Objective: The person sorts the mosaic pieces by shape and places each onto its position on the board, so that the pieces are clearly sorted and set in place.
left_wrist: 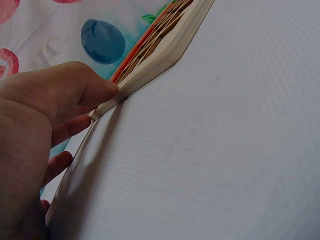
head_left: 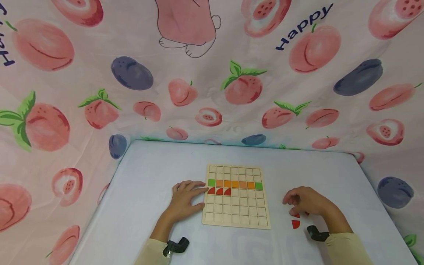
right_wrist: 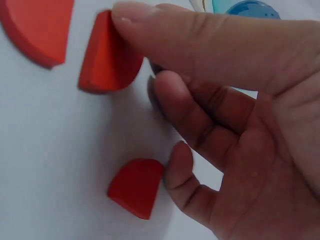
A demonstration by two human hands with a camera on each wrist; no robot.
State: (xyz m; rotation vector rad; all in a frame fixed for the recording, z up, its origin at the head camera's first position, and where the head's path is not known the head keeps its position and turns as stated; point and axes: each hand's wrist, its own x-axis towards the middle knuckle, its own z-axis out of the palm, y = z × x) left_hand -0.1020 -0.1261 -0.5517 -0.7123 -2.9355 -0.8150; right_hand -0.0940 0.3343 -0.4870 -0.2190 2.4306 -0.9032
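A light wooden grid board (head_left: 236,221) lies flat on the white table. One row holds square tiles (head_left: 235,184), green at both ends and orange shades between. Just below it, three red quarter-circle pieces (head_left: 219,191) fill the leftmost cells. My left hand (head_left: 185,200) touches the board's left edge with extended fingers; the thumb sits against the side in the left wrist view. Right of the board, my right hand (head_left: 306,201) pinches a red quarter-circle piece (right_wrist: 107,60), tilted up on edge under the thumb. Another red piece (right_wrist: 137,187) lies by the little finger.
A further red piece (right_wrist: 37,30) lies at the upper left of the right wrist view. Behind the table (head_left: 159,165) hangs a fruit-printed cloth (head_left: 205,84), which also covers both sides. Each wrist wears a black camera mount (head_left: 317,233).
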